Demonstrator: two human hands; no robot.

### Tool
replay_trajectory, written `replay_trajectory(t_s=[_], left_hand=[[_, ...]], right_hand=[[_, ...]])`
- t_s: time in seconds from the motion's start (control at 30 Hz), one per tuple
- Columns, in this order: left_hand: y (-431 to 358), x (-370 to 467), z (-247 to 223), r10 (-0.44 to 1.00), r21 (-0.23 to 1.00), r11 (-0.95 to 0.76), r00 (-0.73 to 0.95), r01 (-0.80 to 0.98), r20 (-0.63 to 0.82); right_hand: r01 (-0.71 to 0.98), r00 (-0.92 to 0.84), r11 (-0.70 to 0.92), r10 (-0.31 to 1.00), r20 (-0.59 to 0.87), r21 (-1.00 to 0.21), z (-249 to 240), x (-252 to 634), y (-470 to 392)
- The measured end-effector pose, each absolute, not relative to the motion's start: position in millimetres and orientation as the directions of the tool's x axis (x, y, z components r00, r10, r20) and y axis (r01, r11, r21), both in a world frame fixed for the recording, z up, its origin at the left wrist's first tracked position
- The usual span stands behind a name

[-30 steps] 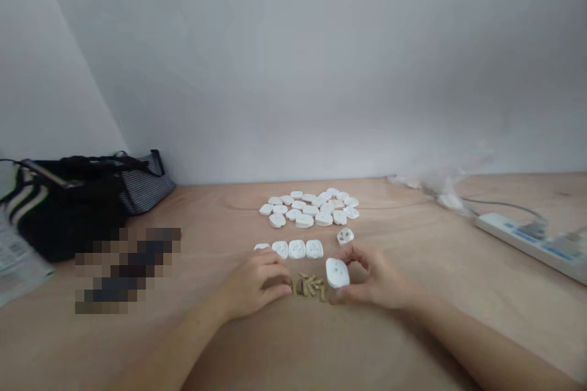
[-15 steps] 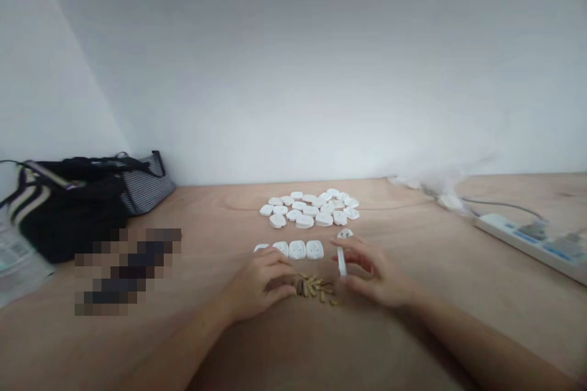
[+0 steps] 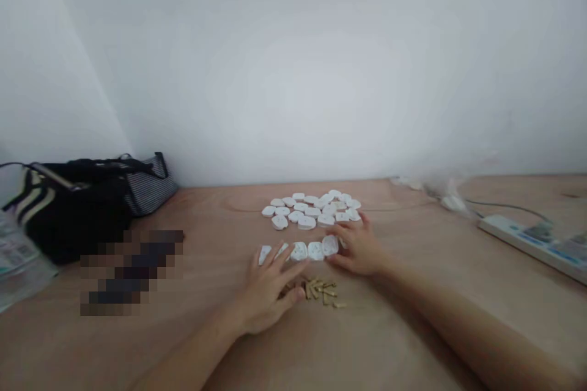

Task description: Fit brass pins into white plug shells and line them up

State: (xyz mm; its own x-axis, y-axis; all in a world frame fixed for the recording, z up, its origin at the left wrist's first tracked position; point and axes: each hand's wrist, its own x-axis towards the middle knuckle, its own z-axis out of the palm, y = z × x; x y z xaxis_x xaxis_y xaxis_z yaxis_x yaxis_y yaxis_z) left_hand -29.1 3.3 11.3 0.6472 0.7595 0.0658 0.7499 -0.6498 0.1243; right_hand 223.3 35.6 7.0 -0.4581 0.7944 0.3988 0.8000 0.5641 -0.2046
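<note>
My right hand (image 3: 358, 247) grips a white plastic piece (image 3: 330, 245) between thumb and fingers, at the right end of a row of similar white pieces (image 3: 315, 250). Spread fingers of my left hand (image 3: 273, 290) lie over the left part of that row, holding nothing. Beside the left thumb is a small pile of brass-coloured pins (image 3: 318, 289), partly hidden by that hand. Farther back lies a cluster of several white pieces (image 3: 312, 212).
On the left are a black bag (image 3: 77, 214), a clear plastic package (image 3: 21, 263) and a pixelated dark object (image 3: 132, 269). A power strip (image 3: 527, 241) with plugs and a crumpled clear bag (image 3: 449, 192) lie at the right on the wooden table (image 3: 413, 348).
My right hand has moved left and away from me, bringing the white piece from upright to flat beside the row. My left hand's fingers have spread more.
</note>
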Motion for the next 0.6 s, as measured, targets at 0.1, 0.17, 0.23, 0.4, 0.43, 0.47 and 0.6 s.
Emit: replay_trajectory(t_s=[0.1,0.17,0.23,0.4,0.43,0.47,0.6], left_hand=[[5,-31,9,0.788,0.121,-0.613,0.616,0.781,0.013],[5,-30,9,0.793,0.126,-0.603,0.609,0.788,-0.013],[5,-28,9,0.796,0.128,-0.597,0.604,0.792,-0.021],[6,-23,7,0.798,0.125,-0.597,0.603,0.793,-0.015],[6,-22,7,0.798,0.125,-0.597,0.603,0.793,-0.015],[6,-22,7,0.798,0.126,-0.596,0.602,0.793,-0.015],[6,-19,7,0.803,0.128,-0.591,0.597,0.796,-0.006]], right_hand=[[0.799,-0.486,0.570,0.799,0.354,-0.189,3,227,42],[0.802,-0.468,0.555,0.813,0.347,-0.221,0,234,44],[0.796,-0.417,0.524,0.837,0.353,-0.302,-4,244,48],[0.737,-0.367,0.498,0.863,0.348,-0.457,-15,264,56],[0.719,-0.372,0.505,0.860,0.349,-0.477,-17,265,56],[0.700,-0.377,0.513,0.856,0.353,-0.498,-17,267,56],[0.627,-0.376,0.532,0.846,0.378,-0.569,-16,272,48]])
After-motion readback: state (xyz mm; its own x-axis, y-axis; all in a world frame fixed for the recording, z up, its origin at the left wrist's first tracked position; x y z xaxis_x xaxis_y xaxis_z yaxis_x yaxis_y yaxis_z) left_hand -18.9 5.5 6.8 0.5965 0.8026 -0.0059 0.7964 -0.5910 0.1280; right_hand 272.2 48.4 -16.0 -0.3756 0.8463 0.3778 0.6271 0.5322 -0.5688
